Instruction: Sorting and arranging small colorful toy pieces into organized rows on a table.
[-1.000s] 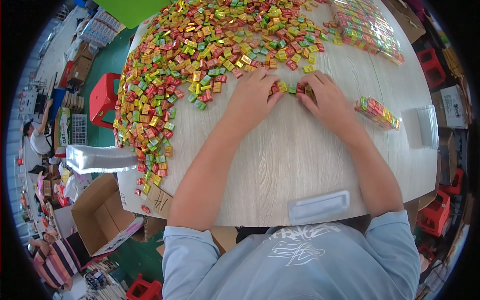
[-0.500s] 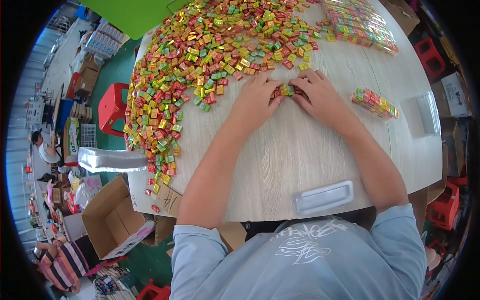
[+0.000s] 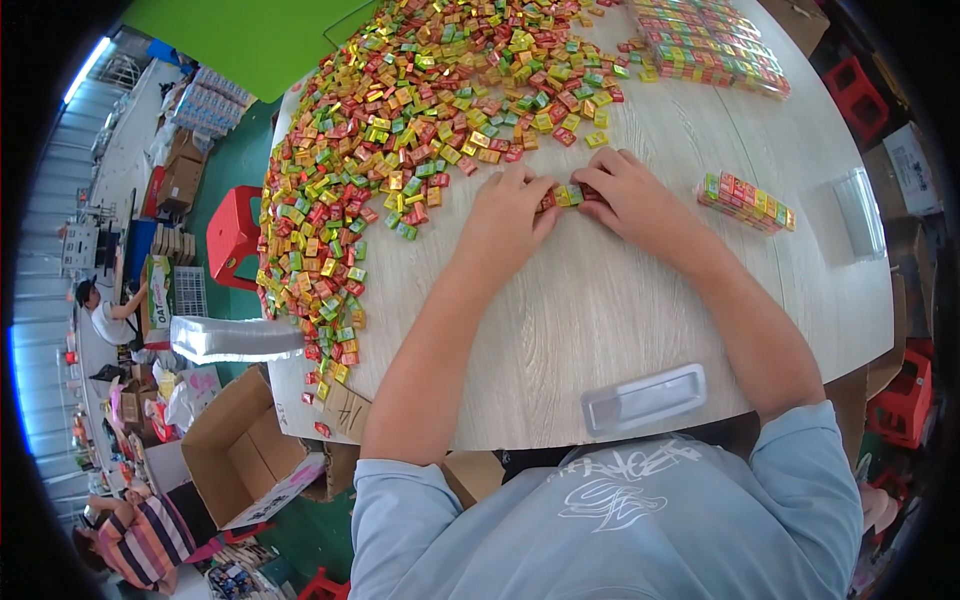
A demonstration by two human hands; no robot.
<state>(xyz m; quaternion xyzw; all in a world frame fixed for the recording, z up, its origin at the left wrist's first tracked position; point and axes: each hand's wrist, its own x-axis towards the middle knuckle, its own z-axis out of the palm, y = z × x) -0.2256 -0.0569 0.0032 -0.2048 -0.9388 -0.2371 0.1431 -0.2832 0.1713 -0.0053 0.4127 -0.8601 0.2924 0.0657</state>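
Observation:
Between my two hands lies a short row of small wrapped candies in red, yellow and green, low on the pale table. My left hand is closed on the row's left end, thumb on the near side and fingers on the far side. The other end is gripped by my right hand in the same way. Only the middle pieces show; my fingers hide the ends. Just beyond my hands spreads a big heap of loose wrapped candies. To the right of my right hand rests a block of candies stacked in rows.
Several packed candy blocks sit at the far right of the table. A clear plastic tray lies near the front edge, another at the right. Stacked trays jut over the left edge, above an open carton. Two people are at left.
The whole view has shifted slightly. Both hands still grip the candy row, with only small finger movements. At left, a seated person's arm now reaches toward a box.

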